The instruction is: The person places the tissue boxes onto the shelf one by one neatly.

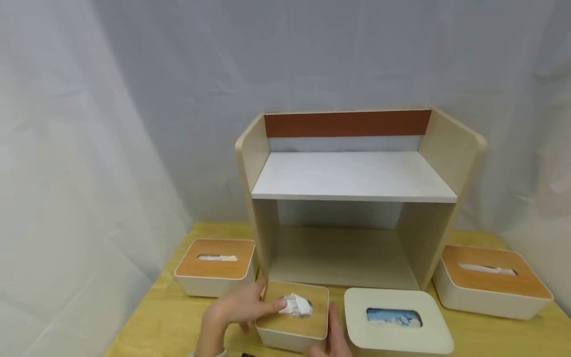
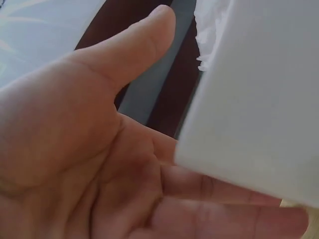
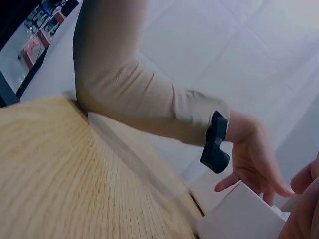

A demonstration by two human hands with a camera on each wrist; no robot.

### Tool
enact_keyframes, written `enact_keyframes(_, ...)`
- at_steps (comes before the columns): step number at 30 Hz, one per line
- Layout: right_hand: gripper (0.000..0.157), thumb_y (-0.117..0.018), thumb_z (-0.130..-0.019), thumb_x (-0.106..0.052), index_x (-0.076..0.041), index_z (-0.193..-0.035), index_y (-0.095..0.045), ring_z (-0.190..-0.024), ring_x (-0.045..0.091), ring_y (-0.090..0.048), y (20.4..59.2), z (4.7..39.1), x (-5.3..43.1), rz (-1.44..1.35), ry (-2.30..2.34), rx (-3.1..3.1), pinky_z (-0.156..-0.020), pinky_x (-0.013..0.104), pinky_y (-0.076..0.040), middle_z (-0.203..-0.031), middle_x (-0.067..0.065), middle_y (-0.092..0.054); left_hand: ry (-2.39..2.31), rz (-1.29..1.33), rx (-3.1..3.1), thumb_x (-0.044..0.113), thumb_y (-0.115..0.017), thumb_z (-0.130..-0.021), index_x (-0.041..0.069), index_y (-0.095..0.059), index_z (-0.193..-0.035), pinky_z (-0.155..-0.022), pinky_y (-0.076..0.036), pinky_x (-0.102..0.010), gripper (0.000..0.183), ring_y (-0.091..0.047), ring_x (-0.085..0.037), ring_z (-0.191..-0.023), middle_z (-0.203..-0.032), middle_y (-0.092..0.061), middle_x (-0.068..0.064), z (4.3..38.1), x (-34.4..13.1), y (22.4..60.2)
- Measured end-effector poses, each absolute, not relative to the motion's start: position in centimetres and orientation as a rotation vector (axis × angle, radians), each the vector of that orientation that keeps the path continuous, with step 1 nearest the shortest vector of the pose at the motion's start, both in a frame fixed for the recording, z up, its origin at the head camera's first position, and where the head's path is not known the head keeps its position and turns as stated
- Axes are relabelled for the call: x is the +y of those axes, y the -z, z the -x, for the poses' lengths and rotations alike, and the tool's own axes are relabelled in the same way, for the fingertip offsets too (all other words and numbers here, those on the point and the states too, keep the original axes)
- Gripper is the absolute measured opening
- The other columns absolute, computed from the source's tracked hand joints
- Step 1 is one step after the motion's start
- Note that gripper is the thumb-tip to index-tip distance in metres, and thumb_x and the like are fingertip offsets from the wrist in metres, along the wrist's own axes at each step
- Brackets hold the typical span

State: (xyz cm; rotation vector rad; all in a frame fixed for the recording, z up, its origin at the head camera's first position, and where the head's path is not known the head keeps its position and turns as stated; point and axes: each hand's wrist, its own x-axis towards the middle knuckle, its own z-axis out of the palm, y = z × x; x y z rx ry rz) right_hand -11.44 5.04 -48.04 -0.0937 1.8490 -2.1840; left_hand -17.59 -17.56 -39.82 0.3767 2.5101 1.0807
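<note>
In the head view, a white tissue box [image 1: 292, 325] with a wood-coloured lid stands before the shelf, a crumpled tissue [image 1: 298, 304] poking from its slot. My left hand [image 1: 243, 303] is at its left side, the thumb reaching over the lid to the tissue. The left wrist view shows straight fingers [image 2: 224, 186] along the box's white wall [image 2: 254, 109] and the thumb apart from it. My right hand [image 1: 334, 336] lies along the box's right side, partly cut off by the frame. Only its edge [image 3: 306, 211] shows in the right wrist view.
A two-level shelf [image 1: 352, 176] stands behind. Wood-lidded tissue boxes flank it at left [image 1: 214, 270] and right [image 1: 490, 277]. A cream-lidded tissue box [image 1: 397, 332] with a blue pack inside stands just right of my right hand. A wooden table [image 1: 151, 327] carries everything.
</note>
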Motion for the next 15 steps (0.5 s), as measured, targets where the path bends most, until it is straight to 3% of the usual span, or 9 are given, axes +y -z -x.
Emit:
enact_keyframes(1,0.107,-0.058,-0.08,0.0,0.004,-0.151,0.022,-0.139,0.049,-0.023,48.1,11.4,5.1,0.112,2.199,1.809,-0.08,0.004,-0.036,-0.156,0.037,0.015,-1.097,-0.35,2.496,0.057,-0.062,-0.092,-0.011,-0.031,-0.148,-0.043,-0.053,-0.042,0.093,-0.059,-0.024,-0.046,-0.099,-0.064,-0.016,17.5,-17.5,40.0)
enact_keyframes(3,0.103,-0.056,-0.081,0.001,0.01,-0.149,0.021,-0.144,0.047,0.009,48.1,11.4,5.2,0.145,2.207,1.813,-0.086,-0.001,-0.022,-0.155,0.038,0.016,-1.119,-0.32,2.477,0.059,-0.061,-0.092,-0.01,-0.024,-0.152,-0.043,-0.053,-0.045,0.098,-0.06,-0.025,-0.046,-0.114,-0.063,-0.024,17.4,-17.5,40.2)
enact_keyframes(4,0.102,-0.055,-0.081,0.002,0.011,-0.149,0.021,-0.144,0.048,0.01,48.0,11.5,5.3,0.15,2.212,1.802,-0.087,-0.001,-0.022,-0.155,0.038,0.016,-1.125,-0.316,2.472,0.059,-0.06,-0.092,-0.01,-0.024,-0.152,-0.043,-0.053,-0.047,0.098,-0.06,-0.025,-0.046,-0.119,-0.061,-0.027,17.4,-17.5,40.3)
enact_keyframes(6,0.1,-0.054,-0.08,0.004,0.014,-0.148,0.018,-0.144,0.05,0.01,47.7,11.4,5.1,0.128,2.226,1.814,-0.101,0.008,-0.022,-0.155,0.039,0.014,-1.128,-0.317,2.472,0.06,-0.058,-0.093,-0.011,-0.023,-0.152,-0.043,-0.054,-0.046,0.098,-0.059,-0.025,-0.045,-0.131,-0.055,-0.031,17.4,-17.5,40.3)
enact_keyframes(8,0.097,-0.054,-0.077,0.005,0.018,-0.148,0.011,-0.144,0.053,0.003,47.4,11.4,4.8,0.067,2.232,1.879,-0.113,0.025,-0.02,-0.155,0.042,0.005,-1.128,-0.34,2.475,0.059,-0.056,-0.095,-0.013,-0.022,-0.151,-0.044,-0.054,-0.047,0.097,-0.058,-0.024,-0.043,-0.133,-0.052,-0.035,17.5,-17.5,40.4)
enact_keyframes(11,0.093,-0.052,-0.073,0.007,0.022,-0.147,0.001,-0.143,0.055,-0.009,46.6,11.5,4.3,-0.027,2.248,1.957,-0.115,0.056,-0.018,-0.153,0.045,-0.007,-1.126,-0.392,2.477,0.055,-0.053,-0.098,-0.017,-0.025,-0.148,-0.045,-0.054,-0.047,0.092,-0.056,-0.023,-0.04,-0.128,-0.054,-0.037,17.8,-17.4,40.3)
enact_keyframes(15,0.089,-0.051,-0.074,0.008,0.022,-0.148,-0.003,-0.143,0.054,-0.016,45.5,11.6,4.1,-0.075,2.248,1.989,-0.114,0.06,-0.024,-0.152,0.044,-0.012,-1.109,-0.438,2.493,0.052,-0.051,-0.1,-0.016,-0.039,-0.137,-0.048,-0.054,-0.046,0.079,-0.058,-0.025,-0.041,-0.1,-0.063,-0.029,18.1,-17.3,40.0)
